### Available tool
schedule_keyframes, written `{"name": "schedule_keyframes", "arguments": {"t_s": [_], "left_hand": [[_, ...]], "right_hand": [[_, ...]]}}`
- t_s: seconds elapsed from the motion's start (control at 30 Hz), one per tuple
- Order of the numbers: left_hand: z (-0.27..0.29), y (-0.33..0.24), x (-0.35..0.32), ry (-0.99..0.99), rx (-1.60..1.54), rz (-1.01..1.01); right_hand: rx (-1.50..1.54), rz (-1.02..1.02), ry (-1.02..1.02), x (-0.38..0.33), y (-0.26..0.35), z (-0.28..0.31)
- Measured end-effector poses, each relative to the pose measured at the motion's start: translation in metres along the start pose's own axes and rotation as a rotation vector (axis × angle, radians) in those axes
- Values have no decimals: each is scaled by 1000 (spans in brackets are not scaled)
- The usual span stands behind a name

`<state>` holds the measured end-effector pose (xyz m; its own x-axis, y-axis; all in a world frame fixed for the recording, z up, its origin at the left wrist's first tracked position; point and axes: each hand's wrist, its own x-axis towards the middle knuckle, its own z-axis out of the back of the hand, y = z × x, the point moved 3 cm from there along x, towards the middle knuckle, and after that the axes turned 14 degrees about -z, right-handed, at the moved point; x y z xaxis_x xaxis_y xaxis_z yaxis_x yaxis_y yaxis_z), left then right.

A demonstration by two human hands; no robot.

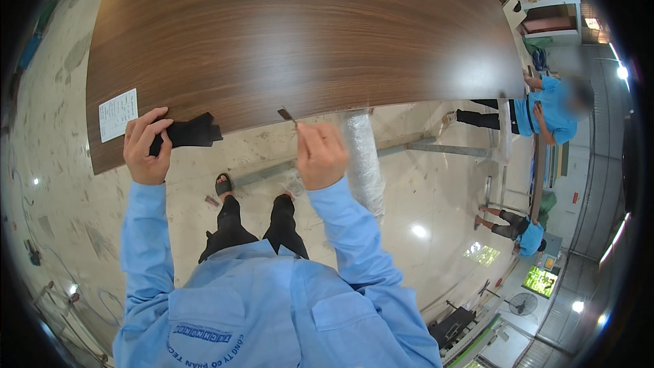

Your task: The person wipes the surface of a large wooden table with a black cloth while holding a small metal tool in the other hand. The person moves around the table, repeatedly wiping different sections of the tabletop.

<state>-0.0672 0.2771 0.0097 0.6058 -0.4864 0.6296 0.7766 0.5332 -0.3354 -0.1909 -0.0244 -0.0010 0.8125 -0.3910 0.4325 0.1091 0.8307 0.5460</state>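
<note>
A large brown wood-grain panel (306, 34) lies in front of me, its near edge facing my body. My left hand (146, 148) is at the near left part of the panel, closed round a black cloth (193, 131) that hangs over the edge. Just beyond those fingers, a white paper label (118, 115) lies flat on the panel. My right hand (320, 155) pinches a small thin tool (287, 115) with a dark flat tip. That tip is at the panel's near edge; whether it touches the surface I cannot tell. My fist hides the rest of the tool.
A roll wrapped in clear plastic (365, 163) stands beside my right forearm, below the panel edge. Metal frame bars (449, 150) run underneath. At the panel's right end stands a person in a blue shirt (555, 109); another person (528, 234) is farther back. A fan (523, 304) stands lower right.
</note>
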Motion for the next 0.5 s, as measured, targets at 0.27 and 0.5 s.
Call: {"name": "schedule_keyframes", "arguments": {"t_s": [0.27, 0.5], "left_hand": [[-1, 3, -2, -13, -50, 18], [-12, -11, 17, 48, -133, -21]], "right_hand": [[-317, -182, -251, 25, -76, 35], [108, -211, -41, -40, 21, -3]]}}
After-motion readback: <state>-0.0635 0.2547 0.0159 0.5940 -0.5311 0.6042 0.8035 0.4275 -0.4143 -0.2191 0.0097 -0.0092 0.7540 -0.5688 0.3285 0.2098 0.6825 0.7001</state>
